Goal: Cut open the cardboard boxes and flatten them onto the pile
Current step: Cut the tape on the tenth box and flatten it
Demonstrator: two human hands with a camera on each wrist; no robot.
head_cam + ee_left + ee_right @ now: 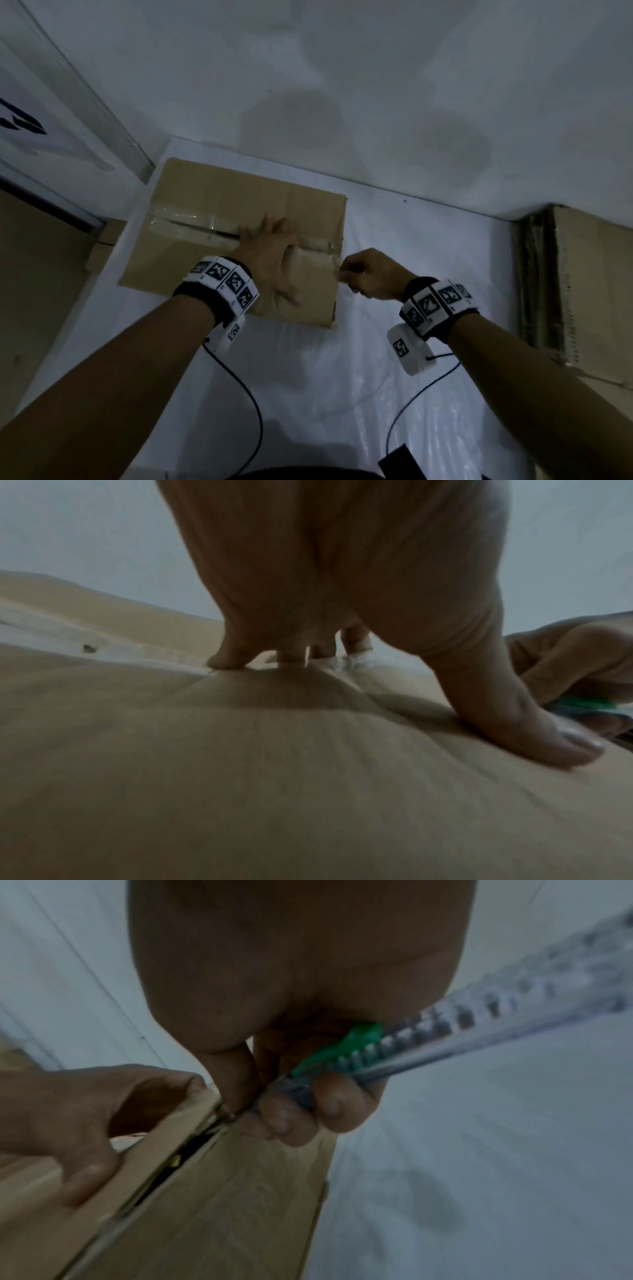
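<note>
I am pressing my left hand [274,260] flat on the cardboard box [212,205], fingers spread and straight over the taped centre seam [185,219], thumb lying on the near flap. The box is sitting on the white table [394,246], pushed toward its far-left corner close to the wall [376,85]. My right hand [370,274] is curling its fingers round a utility knife [428,1023] with a green slider, holding its tip at the seam on the box's right edge; the blade itself is hidden behind my fingertips. My left hand is lying across the seam, blocking it. A stack of flattened cardboard [582,291] is standing at the table's right edge, well apart from the box. Black cables [246,394] are trailing across the table from both wristbands.
</note>
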